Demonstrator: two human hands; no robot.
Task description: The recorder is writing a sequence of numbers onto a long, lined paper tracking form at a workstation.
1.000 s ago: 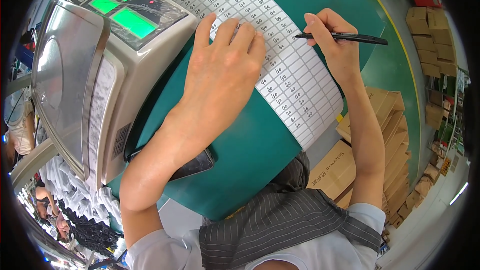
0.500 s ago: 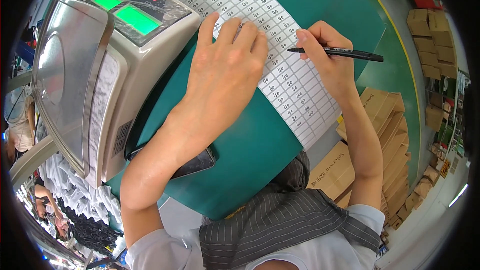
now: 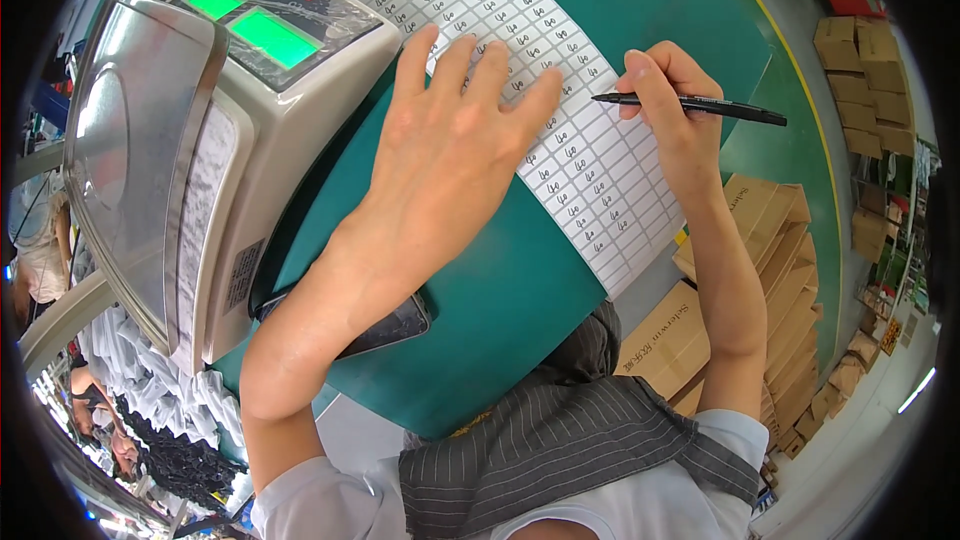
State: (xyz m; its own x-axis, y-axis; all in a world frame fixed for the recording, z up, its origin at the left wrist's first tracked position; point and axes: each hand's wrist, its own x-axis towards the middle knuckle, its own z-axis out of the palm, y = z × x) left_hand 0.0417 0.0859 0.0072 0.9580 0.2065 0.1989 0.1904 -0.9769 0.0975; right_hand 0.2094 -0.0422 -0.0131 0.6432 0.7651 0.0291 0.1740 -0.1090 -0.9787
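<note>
A long white sheet of small labels (image 3: 600,180) lies across the green table, with handwritten marks in many of its cells and blank cells toward its right edge. My left hand (image 3: 455,130) rests palm down with spread fingers on the sheet's left side and the table. Over the right part of the sheet, my right hand (image 3: 675,110) is closed on a black marker pen (image 3: 740,112). The pen's tip points left, close to the paper; whether it touches, I cannot tell.
A weighing scale (image 3: 290,80) with green displays and a clear-looking tray stands at the left. Partly under my left forearm lies a dark phone (image 3: 395,325). Cardboard boxes (image 3: 670,335) are stacked at the lower right, below the green tabletop (image 3: 500,290). White bundles (image 3: 150,380) sit at lower left.
My right hand has shifted slightly right with the marker pen. The little-finger side of my left hand has spread; its outermost finger on the right now reaches farther across the sheet.
</note>
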